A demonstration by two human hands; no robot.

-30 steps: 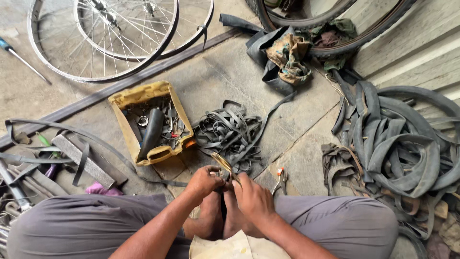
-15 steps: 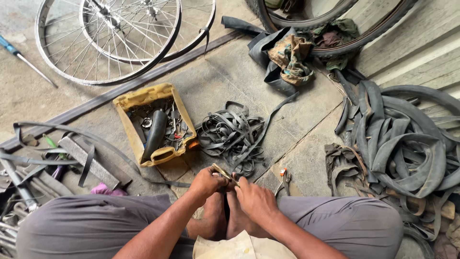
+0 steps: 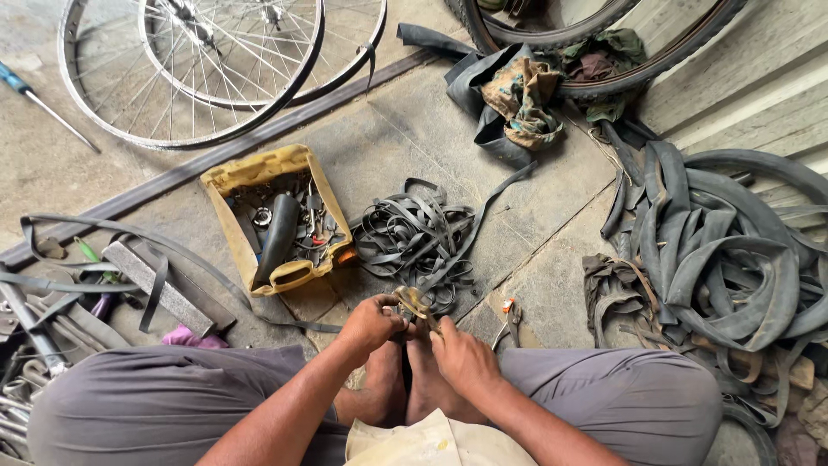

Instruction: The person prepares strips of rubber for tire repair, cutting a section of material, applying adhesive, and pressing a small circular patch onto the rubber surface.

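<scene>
Left hand (image 3: 369, 324) lower centre of frame, fingers curled and clamped on small yellowish-brown piece (image 3: 412, 304), wrist bent inward, forearm coming up from bottom left. Right hand (image 3: 461, 361) just right of it, fingers closed, thumb and forefinger pinching same piece from below right, forearm running to bottom right. Both hands nearly touching, meeting over two bare feet (image 3: 401, 388) pressed together. Piece sits between the fingertips, just above the feet, at lower edge of the strip pile; exact kind too small to tell.

Counts: two spoked bicycle wheels (image 3: 185, 69) overlapping, upper left. One blue-handled screwdriver (image 3: 43, 102) far left top. One yellow plastic tray (image 3: 226, 181) centre left, holding one black tapered part (image 3: 276, 237) plus small metal bits, too many and too small to count. One tangled pile of black rubber strips (image 3: 414, 237) centre, just above hands. One small pair of pliers (image 3: 509, 319) with orange tip on floor right of right hand. One heap of inner tubes (image 3: 724, 250) right side, number unclear. One bundle of rags (image 3: 522, 99) top centre on dark rubber. One tyre (image 3: 604, 82) arcing along top right. Flat metal bars and straps (image 3: 155, 285) lower left, count unclear. Grey trousers (image 3: 129, 414) on both knees, spread wide across bottom
</scene>
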